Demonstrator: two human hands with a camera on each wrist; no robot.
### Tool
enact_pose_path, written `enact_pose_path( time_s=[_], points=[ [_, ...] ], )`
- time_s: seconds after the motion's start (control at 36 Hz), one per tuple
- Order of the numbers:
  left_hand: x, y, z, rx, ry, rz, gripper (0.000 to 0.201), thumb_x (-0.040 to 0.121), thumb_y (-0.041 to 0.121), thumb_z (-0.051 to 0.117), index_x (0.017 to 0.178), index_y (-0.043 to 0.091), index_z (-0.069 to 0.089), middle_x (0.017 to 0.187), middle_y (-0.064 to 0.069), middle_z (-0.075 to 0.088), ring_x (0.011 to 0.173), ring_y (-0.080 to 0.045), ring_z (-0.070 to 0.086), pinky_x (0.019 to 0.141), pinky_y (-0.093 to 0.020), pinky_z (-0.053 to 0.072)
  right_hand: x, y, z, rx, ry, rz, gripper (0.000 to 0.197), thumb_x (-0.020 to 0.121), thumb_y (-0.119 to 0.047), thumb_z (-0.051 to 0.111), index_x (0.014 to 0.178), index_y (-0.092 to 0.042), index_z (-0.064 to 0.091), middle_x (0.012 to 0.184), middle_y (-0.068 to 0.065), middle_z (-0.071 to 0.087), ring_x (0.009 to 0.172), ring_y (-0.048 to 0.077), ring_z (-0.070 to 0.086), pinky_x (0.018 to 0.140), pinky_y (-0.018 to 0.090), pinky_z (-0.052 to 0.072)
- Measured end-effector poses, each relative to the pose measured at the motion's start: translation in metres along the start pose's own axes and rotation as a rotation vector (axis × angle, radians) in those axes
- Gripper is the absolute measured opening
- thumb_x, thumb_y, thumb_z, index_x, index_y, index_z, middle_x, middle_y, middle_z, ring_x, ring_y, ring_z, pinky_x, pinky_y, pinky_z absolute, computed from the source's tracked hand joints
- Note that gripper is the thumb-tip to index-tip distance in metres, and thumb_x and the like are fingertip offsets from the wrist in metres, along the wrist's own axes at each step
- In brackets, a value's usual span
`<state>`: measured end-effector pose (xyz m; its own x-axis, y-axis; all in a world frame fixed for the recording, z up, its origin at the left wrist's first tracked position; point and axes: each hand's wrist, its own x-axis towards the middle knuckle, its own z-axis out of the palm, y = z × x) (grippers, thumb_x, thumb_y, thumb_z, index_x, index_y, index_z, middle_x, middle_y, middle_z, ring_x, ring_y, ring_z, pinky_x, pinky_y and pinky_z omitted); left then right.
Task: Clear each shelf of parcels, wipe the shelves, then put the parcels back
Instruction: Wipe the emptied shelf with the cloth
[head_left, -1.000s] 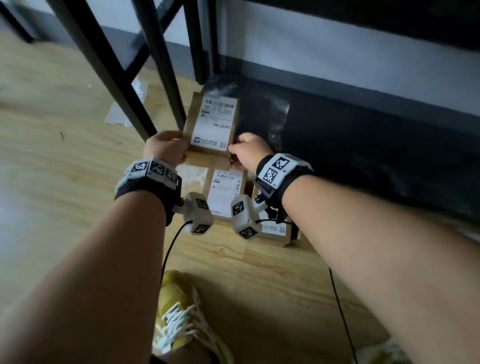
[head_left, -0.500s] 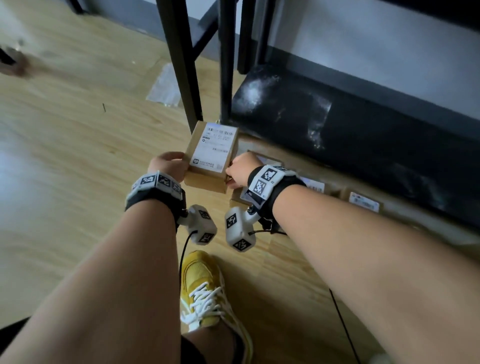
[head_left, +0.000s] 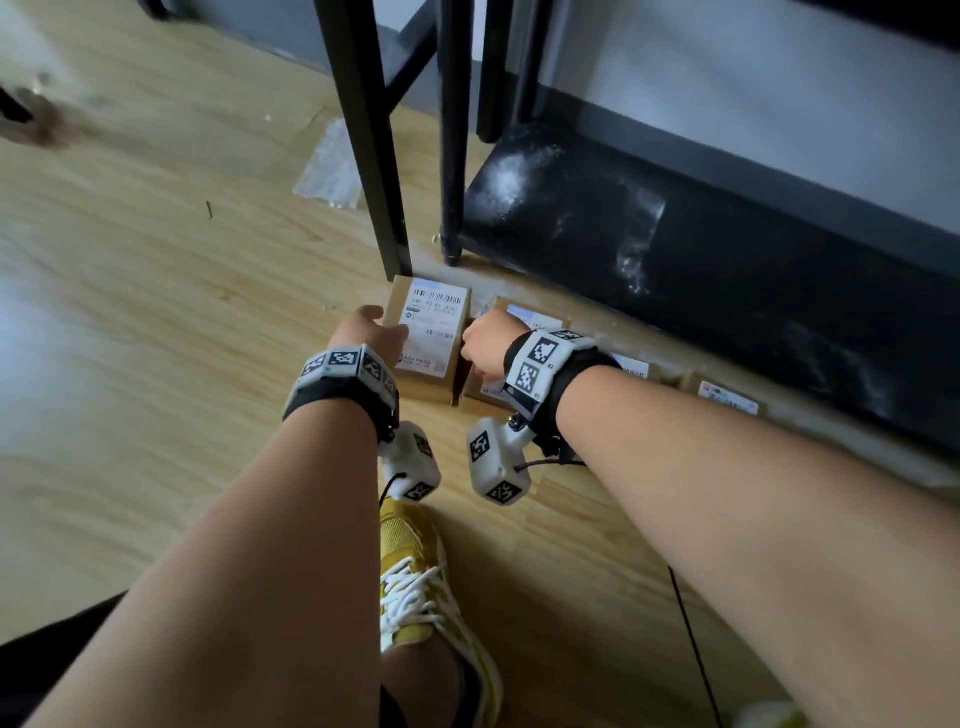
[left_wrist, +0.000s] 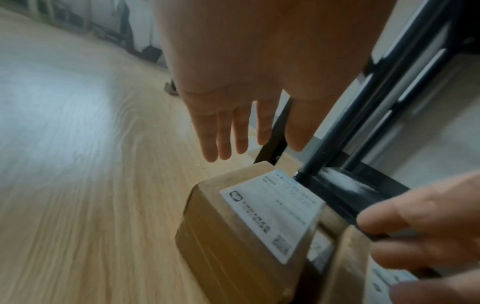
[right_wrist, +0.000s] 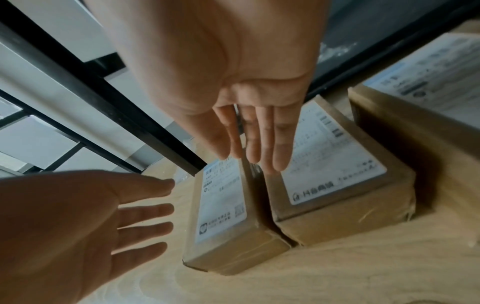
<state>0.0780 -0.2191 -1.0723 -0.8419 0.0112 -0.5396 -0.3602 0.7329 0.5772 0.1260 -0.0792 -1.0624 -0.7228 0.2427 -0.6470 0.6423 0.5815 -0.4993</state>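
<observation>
setting down looks like the step you're on: the brown cardboard parcel with the white shipping label (head_left: 428, 343) lies flat on the pale wood-plank floor (head_left: 156, 322), at the foot of the black metal shelf upright (head_left: 371, 156), and neither hand has it. your left hand (head_left: 370, 332) is beside the parcel's left edge with an open, relaxed grip, fingers straight and spread; the left wrist view shows them (left_wrist: 223, 135) above the far corner with no contact i can make out. your right hand (head_left: 491, 345) is also loose-gripped and holding nothing, its straight fingers (right_wrist: 259, 139) over the seam between this parcel and the second brown labelled parcel (right_wrist: 335, 174) just beside it on the right. the two boxes sit side by side, touching or nearly so. more labelled parcels (head_left: 727, 397) line the floor further right, along the front of the black bottom shelf (head_left: 701, 270).

that shelf looks bare of parcels where it shows, with whitish dusty smears on it, so my reading is that clearing this level is done or close to it, and wiping is what's due. the next move calls for you to pull both hands clear without nudging the row, then check for any parcel left on the rack above, which is out of view. no cloth shows in any view, so you'll need to find one first.
</observation>
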Motion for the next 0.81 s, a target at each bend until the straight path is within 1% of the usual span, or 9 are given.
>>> enact_pose_path(
  time_s=[0.06, 0.11, 0.19, 0.31, 0.36, 0.47, 0.61, 0.72, 0.81],
  points=[
    [-0.009, 0.010, 0.002, 0.047, 0.016, 0.037, 0.054, 0.092, 0.024, 0.054, 0.143, 0.019, 0.039, 0.133, -0.007, 0.057, 0.105, -0.024, 0.061, 0.077, -0.028, 0.045, -0.003, 0.005, -0.007, -0.040, 0.045, -0.054, 0.036, 0.092, -0.014, 0.054, 0.126, -0.005, 0.058, 0.125, 0.015, 0.061, 0.113, 0.030, 0.060, 0.064, 0.024, 0.045],
    [-0.021, 0.020, 0.004, 0.066, 0.028, 0.062, 0.053, 0.092, 0.025, 0.054, 0.143, 0.020, 0.038, 0.133, -0.007, 0.056, 0.108, -0.025, 0.060, 0.082, -0.029, 0.046, -0.008, 0.010, -0.017, -0.004, 0.067, -0.045, 0.037, 0.091, -0.015, 0.054, 0.126, -0.006, 0.059, 0.125, 0.015, 0.060, 0.114, 0.031, 0.059, 0.066, 0.026, 0.046],
    [-0.039, 0.040, 0.005, 0.114, 0.034, 0.131, 0.051, 0.094, 0.027, 0.052, 0.143, 0.021, 0.039, 0.138, -0.007, 0.052, 0.114, -0.026, 0.057, 0.090, -0.032, 0.046, -0.023, 0.012, -0.033, 0.018, 0.109, -0.072, 0.036, 0.092, -0.016, 0.053, 0.126, -0.006, 0.060, 0.125, 0.015, 0.061, 0.115, 0.031, 0.059, 0.084, 0.034, 0.050],
    [-0.066, 0.070, 0.003, 0.178, 0.039, 0.254, 0.048, 0.096, 0.025, 0.045, 0.144, 0.022, 0.037, 0.143, -0.011, 0.046, 0.121, -0.030, 0.052, 0.100, -0.037, 0.044, -0.046, 0.011, -0.060, -0.099, 0.202, -0.079, 0.031, 0.095, -0.018, 0.049, 0.119, -0.006, 0.064, 0.121, 0.011, 0.063, 0.109, 0.030, 0.060, 0.094, 0.034, 0.050],
    [-0.081, 0.082, 0.001, 0.197, 0.045, 0.294, 0.045, 0.097, 0.020, 0.041, 0.142, 0.021, 0.040, 0.142, -0.014, 0.046, 0.120, -0.032, 0.052, 0.100, -0.040, 0.045, -0.063, 0.010, -0.076, -0.143, 0.241, -0.100, 0.030, 0.094, -0.016, 0.047, 0.115, -0.005, 0.066, 0.118, 0.012, 0.064, 0.108, 0.030, 0.060, 0.094, 0.033, 0.049],
    [-0.109, 0.098, -0.004, 0.255, 0.075, 0.361, 0.041, 0.099, 0.013, 0.036, 0.139, 0.015, 0.042, 0.139, -0.018, 0.046, 0.122, -0.034, 0.049, 0.098, -0.039, 0.042, -0.097, 0.016, -0.111, -0.151, 0.294, -0.139, 0.033, 0.093, -0.014, 0.050, 0.122, -0.004, 0.062, 0.123, 0.014, 0.061, 0.116, 0.030, 0.056, 0.093, 0.030, 0.045],
    [-0.137, 0.132, -0.023, 0.284, 0.123, 0.440, 0.043, 0.098, 0.013, 0.037, 0.141, 0.016, 0.040, 0.137, -0.018, 0.047, 0.118, -0.034, 0.052, 0.094, -0.039, 0.045, -0.134, 0.010, -0.147, -0.214, 0.392, -0.205, 0.033, 0.096, -0.015, 0.046, 0.124, -0.005, 0.061, 0.128, 0.013, 0.060, 0.118, 0.029, 0.055, 0.099, 0.033, 0.045],
    [-0.155, 0.164, -0.047, 0.280, 0.201, 0.530, 0.045, 0.098, 0.014, 0.038, 0.143, 0.018, 0.040, 0.137, -0.015, 0.049, 0.113, -0.032, 0.055, 0.085, -0.034, 0.045, -0.156, -0.004, -0.174, -0.202, 0.508, -0.302, 0.031, 0.096, -0.014, 0.048, 0.123, -0.011, 0.063, 0.129, 0.009, 0.060, 0.117, 0.028, 0.056, 0.099, 0.033, 0.045],
    [-0.162, 0.183, -0.067, 0.310, 0.270, 0.563, 0.044, 0.098, 0.016, 0.038, 0.142, 0.019, 0.040, 0.140, -0.013, 0.046, 0.118, -0.031, 0.052, 0.090, -0.035, 0.043, -0.164, -0.020, -0.193, -0.132, 0.570, -0.357, 0.031, 0.095, -0.013, 0.051, 0.123, -0.017, 0.062, 0.128, 0.006, 0.061, 0.116, 0.026, 0.056, 0.097, 0.031, 0.044]
  ],
)
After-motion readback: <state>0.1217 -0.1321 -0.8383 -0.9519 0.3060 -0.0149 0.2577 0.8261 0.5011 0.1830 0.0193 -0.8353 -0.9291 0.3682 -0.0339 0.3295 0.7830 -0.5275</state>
